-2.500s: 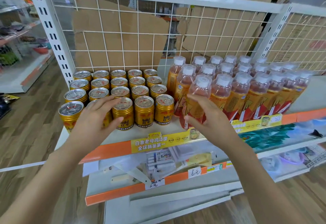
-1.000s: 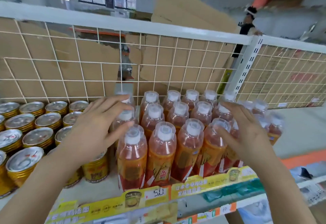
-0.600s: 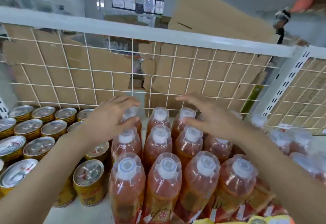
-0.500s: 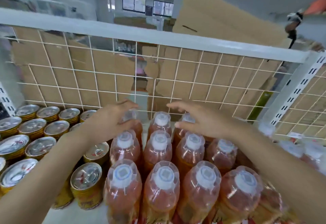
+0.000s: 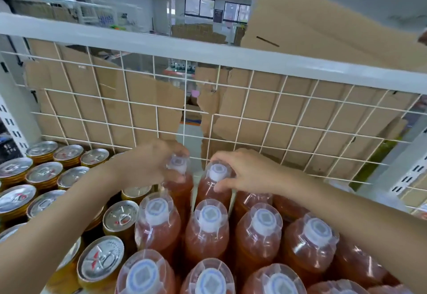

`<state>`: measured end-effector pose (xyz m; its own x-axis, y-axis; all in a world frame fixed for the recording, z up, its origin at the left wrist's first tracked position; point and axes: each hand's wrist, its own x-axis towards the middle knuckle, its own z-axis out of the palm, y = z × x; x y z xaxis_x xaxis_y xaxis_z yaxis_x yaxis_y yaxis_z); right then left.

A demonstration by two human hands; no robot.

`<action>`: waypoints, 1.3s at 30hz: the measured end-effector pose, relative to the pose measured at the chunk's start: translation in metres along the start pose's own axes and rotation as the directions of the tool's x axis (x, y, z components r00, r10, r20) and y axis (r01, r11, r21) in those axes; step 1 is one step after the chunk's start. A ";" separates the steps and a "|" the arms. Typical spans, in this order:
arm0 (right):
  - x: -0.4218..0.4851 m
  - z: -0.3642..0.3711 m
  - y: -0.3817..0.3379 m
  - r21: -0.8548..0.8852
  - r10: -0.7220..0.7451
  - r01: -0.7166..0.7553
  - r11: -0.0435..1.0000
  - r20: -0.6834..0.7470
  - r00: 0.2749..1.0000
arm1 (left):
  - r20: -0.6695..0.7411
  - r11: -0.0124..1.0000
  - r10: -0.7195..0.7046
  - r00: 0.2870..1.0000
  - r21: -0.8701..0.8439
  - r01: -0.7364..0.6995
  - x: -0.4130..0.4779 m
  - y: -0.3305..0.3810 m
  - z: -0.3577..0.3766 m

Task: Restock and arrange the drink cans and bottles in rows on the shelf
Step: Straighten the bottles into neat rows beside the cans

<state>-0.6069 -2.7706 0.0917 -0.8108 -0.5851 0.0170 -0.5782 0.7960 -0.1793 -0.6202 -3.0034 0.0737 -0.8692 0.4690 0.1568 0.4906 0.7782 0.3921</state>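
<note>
Orange tea bottles with white caps stand in rows on the shelf, filling the lower middle and right. My left hand (image 5: 147, 164) curls round the neck of the rearmost bottle (image 5: 179, 186) in the left row. My right hand (image 5: 245, 172) pinches the top of the rearmost bottle (image 5: 213, 189) in the row beside it. Both bottles stand close to the wire back panel. Gold cans (image 5: 101, 262) with silver lids fill the left of the shelf, packed against the bottles.
A white wire grid (image 5: 231, 118) backed with cardboard closes the shelf's rear, under a white top rail (image 5: 208, 54). White slotted uprights stand at far left and far right. Behind the grid lie more store shelving and a large cardboard sheet (image 5: 323, 27).
Both hands have reached further back and closed on the tops of the two rearmost bottles; earlier they hovered flat over the caps. The camera has leaned in closer over the rows.
</note>
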 end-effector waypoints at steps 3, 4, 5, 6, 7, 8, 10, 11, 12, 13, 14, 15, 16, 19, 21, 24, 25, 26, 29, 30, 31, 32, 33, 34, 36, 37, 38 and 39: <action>0.007 -0.005 0.011 -0.008 0.061 -0.062 0.998 -0.020 0.998 | 0.014 1.000 0.013 1.000 0.009 -0.013 0.018 -0.002 0.000; 0.010 -0.006 0.015 -0.005 0.077 -0.077 0.997 -0.031 0.997 | 0.015 1.000 0.019 1.000 0.013 -0.019 0.025 -0.002 0.000; 0.013 -0.006 0.018 -0.006 0.088 -0.089 0.996 -0.038 0.995 | 0.016 1.000 0.024 1.000 0.017 -0.024 0.031 -0.003 0.000; 0.016 -0.006 0.021 -0.013 0.097 -0.097 0.995 -0.042 0.994 | 0.019 1.000 0.024 1.000 0.019 -0.024 0.038 -0.003 0.000; 0.019 -0.007 0.025 -0.026 0.104 -0.105 0.994 -0.042 0.994 | 0.023 1.000 0.021 1.000 0.018 -0.022 0.044 -0.004 0.000; 0.021 -0.007 0.029 -0.040 0.115 -0.116 0.992 -0.041 0.993 | 0.024 1.000 0.022 0.999 0.012 -0.022 0.049 -0.004 0.000; 0.026 -0.011 0.038 -0.059 0.144 -0.147 0.987 -0.049 0.988 | 0.018 0.999 0.051 0.999 -0.009 -0.051 0.059 -0.004 0.002; 0.028 -0.012 0.043 -0.059 0.160 -0.164 0.985 -0.056 0.985 | 0.019 0.997 0.076 0.997 -0.011 -0.075 0.064 -0.002 0.005; 0.029 -0.014 0.047 -0.057 0.174 -0.178 0.982 -0.062 0.983 | 0.023 0.995 0.102 0.995 -0.010 -0.102 0.068 0.000 0.007; 0.029 -0.014 0.050 -0.060 0.185 -0.190 0.980 -0.071 0.980 | 0.031 0.992 0.125 0.992 -0.009 -0.125 0.072 0.003 0.010; 0.029 -0.013 0.052 -0.074 0.195 -0.201 0.977 -0.085 0.977 | 0.042 0.990 0.143 0.989 -0.009 -0.143 0.076 0.005 0.012; 0.029 -0.011 0.054 -0.100 0.202 -0.212 0.972 -0.106 0.974 | 0.052 0.988 0.156 0.986 -0.011 -0.156 0.080 0.006 0.014; 0.029 -0.009 0.054 -0.130 0.207 -0.224 0.966 -0.133 0.969 | 0.059 0.986 0.166 0.984 -0.018 -0.165 0.082 0.007 0.014; 0.027 -0.005 0.057 -0.193 0.219 -0.258 0.947 -0.201 0.955 | 0.074 0.981 0.189 0.979 -0.065 -0.185 0.086 0.006 0.014; 0.028 -0.001 0.057 -0.188 0.215 -0.258 0.948 -0.222 0.951 | 0.076 0.977 0.208 0.975 -0.071 -0.202 0.086 0.006 0.016; 0.028 0.005 0.055 -0.143 0.215 -0.256 0.956 -0.250 0.944 | 0.057 0.976 0.214 0.975 -0.060 -0.211 0.086 0.006 0.019; 0.028 0.006 0.054 -0.130 0.217 -0.256 0.958 -0.256 0.942 | 0.054 0.975 0.218 0.974 -0.065 -0.215 0.085 0.005 0.020; 0.029 0.006 0.055 -0.120 0.217 -0.254 0.960 -0.260 0.941 | 0.056 0.973 0.223 0.973 -0.070 -0.219 0.084 0.005 0.020; 0.029 0.007 0.055 -0.094 0.225 -0.256 0.962 -0.258 0.940 | 0.071 0.971 0.229 0.971 -0.082 -0.223 0.082 0.004 0.021; 0.030 0.008 0.055 -0.083 0.230 -0.258 0.962 -0.258 0.939 | 0.070 0.970 0.232 0.970 -0.085 -0.226 0.081 0.004 0.021; 0.029 0.008 0.055 -0.071 0.235 -0.261 0.963 -0.260 0.937 | 0.065 0.969 0.237 0.969 -0.084 -0.232 0.080 0.003 0.022; 0.029 0.009 0.055 -0.059 0.240 -0.264 0.963 -0.262 0.935 | 0.059 0.968 0.244 0.968 -0.078 -0.239 0.079 0.003 0.022; 0.029 0.009 0.056 -0.050 0.243 -0.265 0.963 -0.266 0.933 | 0.054 0.967 0.251 0.966 -0.066 -0.248 0.078 0.003 0.023; 0.028 0.009 0.056 -0.043 0.245 -0.266 0.963 -0.271 0.931 | 0.056 0.966 0.256 0.965 -0.049 -0.253 0.077 0.003 0.023; 0.027 0.010 0.057 -0.029 0.257 -0.275 0.961 -0.277 0.926 | 0.071 0.969 0.245 0.967 -0.003 -0.246 0.075 0.003 0.026; 0.027 0.010 0.057 -0.016 0.262 -0.278 0.961 -0.279 0.924 | 0.070 0.971 0.235 0.969 0.017 -0.237 0.075 0.004 0.027; 0.028 0.010 0.057 0.001 0.270 -0.281 0.960 -0.277 0.922 | 0.060 0.972 0.229 0.972 0.034 -0.231 0.074 0.004 0.028; 0.027 0.010 0.057 0.018 0.279 -0.285 0.958 -0.272 0.921 | 0.046 0.972 0.228 0.973 0.049 -0.230 0.074 0.004 0.030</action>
<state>-0.6613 -2.7425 0.0721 -0.9328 -0.2748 0.2334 -0.3216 0.9268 -0.1940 -0.6808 -2.9527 0.0602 -0.7305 0.6529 0.2001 0.6800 0.6688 0.3004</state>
